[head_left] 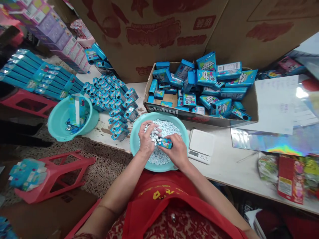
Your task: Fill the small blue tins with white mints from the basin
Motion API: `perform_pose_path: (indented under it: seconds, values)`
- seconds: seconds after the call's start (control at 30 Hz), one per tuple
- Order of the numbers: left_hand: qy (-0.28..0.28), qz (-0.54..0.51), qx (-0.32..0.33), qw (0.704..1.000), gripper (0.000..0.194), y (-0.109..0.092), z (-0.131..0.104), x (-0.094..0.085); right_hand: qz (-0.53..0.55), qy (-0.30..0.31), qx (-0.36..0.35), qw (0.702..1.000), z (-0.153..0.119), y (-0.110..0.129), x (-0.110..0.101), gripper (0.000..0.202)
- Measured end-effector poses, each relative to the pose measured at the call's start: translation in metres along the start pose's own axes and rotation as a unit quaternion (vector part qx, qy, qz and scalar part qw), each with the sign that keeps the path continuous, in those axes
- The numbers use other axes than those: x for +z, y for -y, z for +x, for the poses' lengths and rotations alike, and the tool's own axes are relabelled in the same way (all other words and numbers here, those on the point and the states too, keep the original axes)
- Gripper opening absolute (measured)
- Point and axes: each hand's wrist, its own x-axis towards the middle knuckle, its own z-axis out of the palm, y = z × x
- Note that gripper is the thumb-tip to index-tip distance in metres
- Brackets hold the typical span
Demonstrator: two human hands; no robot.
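Observation:
A light-blue basin [183, 132] full of small white candies [161, 158] sits in front of me at the table's edge. Over it, my right hand [177, 149] grips a small blue candy box [165, 143], lying on its side with its end toward the left. My left hand [147, 138] is cupped around a heap of the white candies, at the end of that box. Some candies sit right against the box's end; whether any are inside is hidden.
Behind the basin, a cardboard carton [199, 117] holds many blue boxes. A white scale [201, 146] stands at the right. Rows of small blue boxes [112, 96] and a second basin [59, 136] are on the left. Red stools [74, 166] stand below.

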Motion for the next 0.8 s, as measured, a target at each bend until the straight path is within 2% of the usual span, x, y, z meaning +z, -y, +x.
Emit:
perform_pose_path:
  seconds: [0.1, 0.27, 0.8]
  values:
    - [0.008, 0.001, 0.006, 1.0, 0.041, -0.001, -0.002, 0.002, 0.006, -0.001, 0.001, 1.0, -0.001, -0.001, 0.001, 0.026]
    - [0.017, 0.008, 0.02, 1.0, 0.033, -0.002, -0.007, 0.006, 0.015, -0.01, 0.002, 1.0, -0.003, -0.002, 0.001, 0.028]
    - [-0.011, 0.008, 0.05, 0.999, 0.032, -0.006, -0.01, 0.025, 0.024, -0.037, 0.012, 0.999, 0.004, 0.003, -0.009, 0.023]
